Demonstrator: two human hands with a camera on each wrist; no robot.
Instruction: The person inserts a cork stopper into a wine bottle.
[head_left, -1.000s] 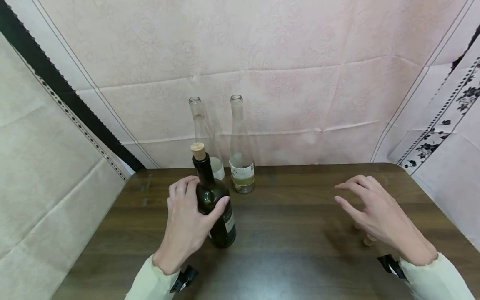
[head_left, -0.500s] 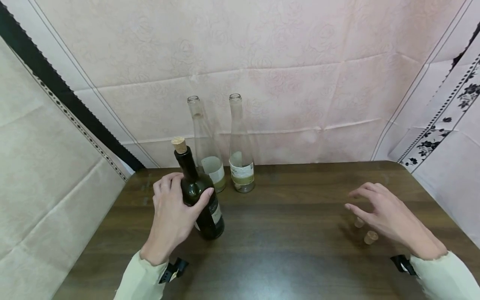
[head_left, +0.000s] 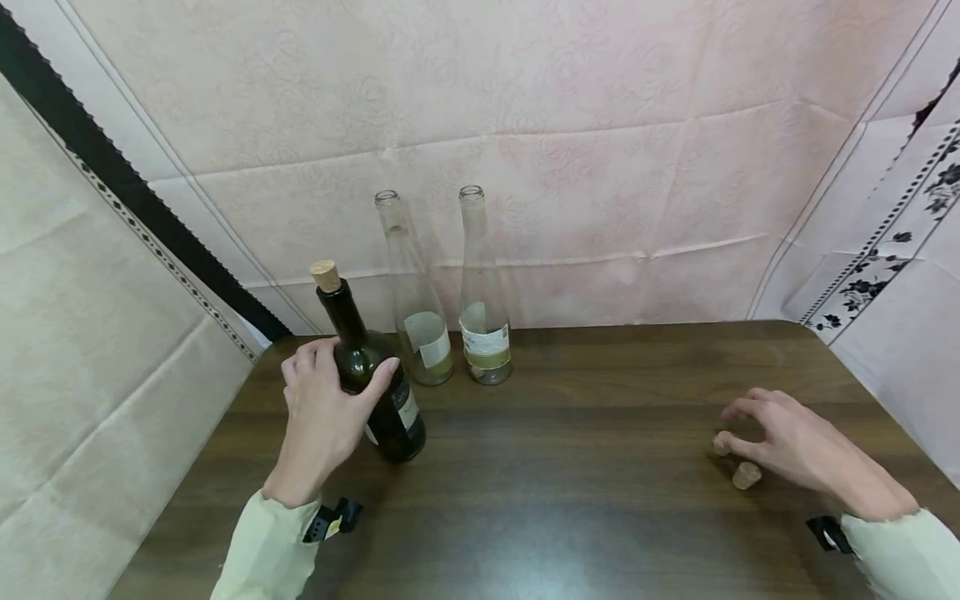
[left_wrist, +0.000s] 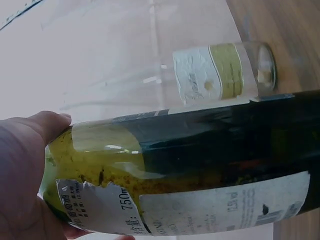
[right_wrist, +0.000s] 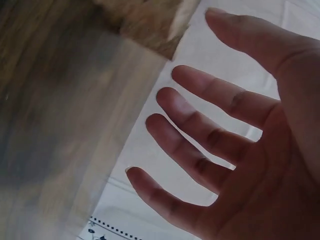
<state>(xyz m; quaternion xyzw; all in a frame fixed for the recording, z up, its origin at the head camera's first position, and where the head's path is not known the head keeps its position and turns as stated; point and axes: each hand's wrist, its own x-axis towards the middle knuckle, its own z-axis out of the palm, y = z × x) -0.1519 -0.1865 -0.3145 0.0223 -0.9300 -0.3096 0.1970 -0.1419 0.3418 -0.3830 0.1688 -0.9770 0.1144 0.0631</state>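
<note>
My left hand (head_left: 322, 408) grips a dark green wine bottle (head_left: 378, 379) round its shoulder, fingers behind and thumb across the front. A cork (head_left: 326, 277) sits in its mouth, and the bottle leans left; whether its base touches the table I cannot tell. Torn white labels (left_wrist: 220, 207) show in the left wrist view. My right hand (head_left: 798, 446) hovers with thumb and fingers apart above two loose corks. One cork (head_left: 747, 476) lies below the thumb; the other cork (head_left: 721, 450) is partly hidden by the thumb tip. Nothing is between the right fingers (right_wrist: 195, 117).
Two clear glass bottles stand uncorked at the table's back edge: the left bottle (head_left: 426, 333) just behind the dark one, the right bottle (head_left: 486, 333) beside it. The brown wooden table (head_left: 570, 500) meets a pale cloth backdrop (head_left: 570, 167).
My left hand has carried the dark bottle leftward and slightly back, tilting it further left. My right hand has moved right and lower, towards the loose corks.
</note>
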